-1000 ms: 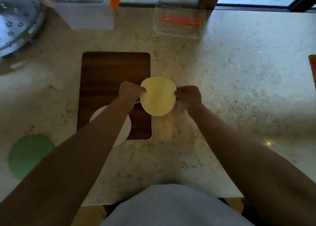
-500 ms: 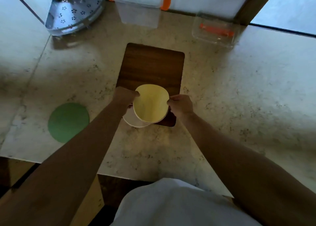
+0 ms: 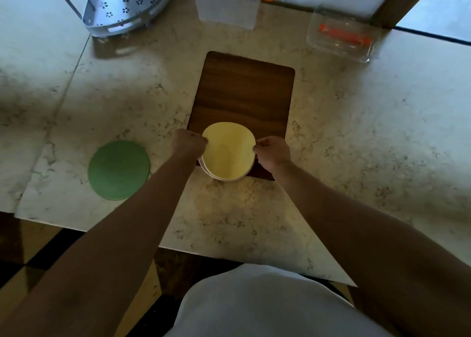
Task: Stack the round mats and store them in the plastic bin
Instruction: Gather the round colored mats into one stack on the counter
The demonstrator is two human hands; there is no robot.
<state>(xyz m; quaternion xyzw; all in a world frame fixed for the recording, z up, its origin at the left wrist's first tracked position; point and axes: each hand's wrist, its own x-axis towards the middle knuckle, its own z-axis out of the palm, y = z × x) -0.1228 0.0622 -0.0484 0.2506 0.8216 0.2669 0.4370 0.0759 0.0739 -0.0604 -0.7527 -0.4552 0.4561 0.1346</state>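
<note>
Dim, backlit from the window [image 3: 443, 3]; the countertop [image 3: 356, 133] gleams faintly, edges perhaps bowed by the wide lens.

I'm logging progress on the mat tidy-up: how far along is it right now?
Partly done. The yellow mat tops a small stack, white edges showing beneath it, at the wooden board's near end. Left hand and right hand pinch the stack's opposite edges. Left: the green mat lies alone on the counter, and nothing is in the plastic bin yet.
</note>
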